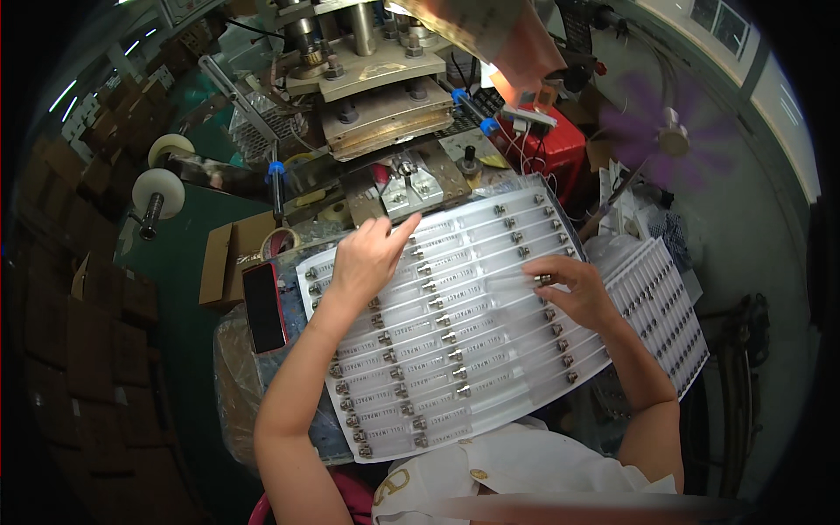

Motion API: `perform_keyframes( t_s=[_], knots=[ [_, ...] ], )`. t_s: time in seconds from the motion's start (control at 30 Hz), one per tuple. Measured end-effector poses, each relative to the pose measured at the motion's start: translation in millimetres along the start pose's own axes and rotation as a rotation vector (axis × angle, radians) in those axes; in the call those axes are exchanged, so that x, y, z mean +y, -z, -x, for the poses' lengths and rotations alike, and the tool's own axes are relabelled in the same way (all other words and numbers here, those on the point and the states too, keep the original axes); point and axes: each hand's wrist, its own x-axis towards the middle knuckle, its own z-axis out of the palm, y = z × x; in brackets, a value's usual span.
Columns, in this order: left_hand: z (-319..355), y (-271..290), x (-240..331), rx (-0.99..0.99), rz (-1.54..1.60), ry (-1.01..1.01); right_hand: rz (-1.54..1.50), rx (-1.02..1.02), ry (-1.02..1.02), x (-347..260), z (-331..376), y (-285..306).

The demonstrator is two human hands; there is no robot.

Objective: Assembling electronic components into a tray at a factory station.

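Note:
A large clear blister sheet with white backing lies across my lap, its rows of pockets each holding a small metal fitting. My left hand rests on the sheet's upper left part, index finger stretched toward the top edge near the press. My right hand sits on the right side of the sheet and pinches one small metal fitting between thumb and fingers.
A metal press machine stands straight ahead, with a small fixture at its base. A second filled blister sheet lies to the right. A dark phone and a cardboard box sit at the left. A fan spins at the right.

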Motion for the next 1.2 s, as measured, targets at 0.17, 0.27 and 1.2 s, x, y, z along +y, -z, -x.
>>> perform_keyframes(
  t_s=[0.17,0.27,1.2],
  knots=[
    [-66,-44,-38,0.117,-0.272,-0.068,-0.042,0.134,-0.005,27,-57,9],
    [-78,-65,-60,0.012,-0.373,-0.116,0.213,0.26,0.055,31,-109,1],
    [112,11,78,-0.161,0.582,-0.025,0.445,0.109,0.2,37,-227,-84]
  ],
)
